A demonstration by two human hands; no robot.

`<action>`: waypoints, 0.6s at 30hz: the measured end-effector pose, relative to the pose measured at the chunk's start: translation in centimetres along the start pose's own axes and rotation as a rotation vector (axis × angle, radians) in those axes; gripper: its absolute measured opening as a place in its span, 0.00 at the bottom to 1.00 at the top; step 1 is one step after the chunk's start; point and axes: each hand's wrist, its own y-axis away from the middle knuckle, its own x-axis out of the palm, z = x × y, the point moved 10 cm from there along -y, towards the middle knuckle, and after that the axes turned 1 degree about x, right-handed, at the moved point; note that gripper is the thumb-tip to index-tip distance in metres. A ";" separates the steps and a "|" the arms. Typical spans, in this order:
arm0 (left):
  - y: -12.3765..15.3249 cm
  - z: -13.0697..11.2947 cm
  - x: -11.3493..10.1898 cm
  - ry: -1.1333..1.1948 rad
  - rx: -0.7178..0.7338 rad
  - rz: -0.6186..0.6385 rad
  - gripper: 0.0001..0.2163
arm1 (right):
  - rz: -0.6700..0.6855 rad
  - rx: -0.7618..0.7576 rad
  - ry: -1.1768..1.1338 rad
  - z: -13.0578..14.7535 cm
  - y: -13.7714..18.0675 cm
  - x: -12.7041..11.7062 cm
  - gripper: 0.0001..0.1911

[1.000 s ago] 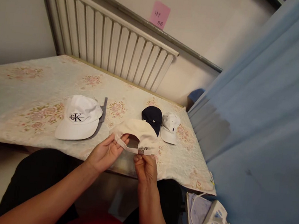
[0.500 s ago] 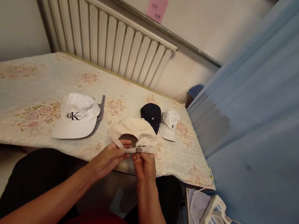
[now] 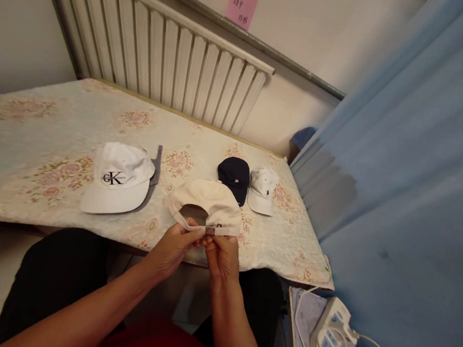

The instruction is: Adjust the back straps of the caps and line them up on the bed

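A cream baseball cap point(image 3: 216, 197) is held at the bed's front edge, its back opening and strap turned toward me. My left hand point(image 3: 175, 245) pinches the strap left of a small dark tag. Just right of that tag, my right hand point(image 3: 224, 253) grips the strap's other side, so both hands nearly meet. Beyond the cream cap lies a dark navy cap point(image 3: 233, 175), partly covered by it. A smaller white cap point(image 3: 262, 188) sits beside the navy one. Over on the left rests a white cap with black "CK" lettering point(image 3: 118, 174), a grey strap behind it.
A floral sheet point(image 3: 107, 120) covers the bed. Behind it is a white radiator point(image 3: 173, 58), with a pink note point(image 3: 242, 3) above. A blue curtain point(image 3: 415, 177) hangs at right. A power strip point(image 3: 328, 332) with white cords lies on a small table.
My left thumb and fingers have slid along the strap toward the tag, closer to my right hand. The cream cap has shifted slightly left. The other caps lie as before.
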 end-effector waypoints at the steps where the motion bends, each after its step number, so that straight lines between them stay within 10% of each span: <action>1: 0.0 0.0 0.1 0.003 0.000 0.002 0.09 | -0.005 0.001 -0.001 0.0 0.0 0.0 0.05; 18: 0.2 0.4 -0.2 0.064 -0.026 -0.045 0.08 | -0.022 0.008 0.008 0.1 0.2 0.2 0.04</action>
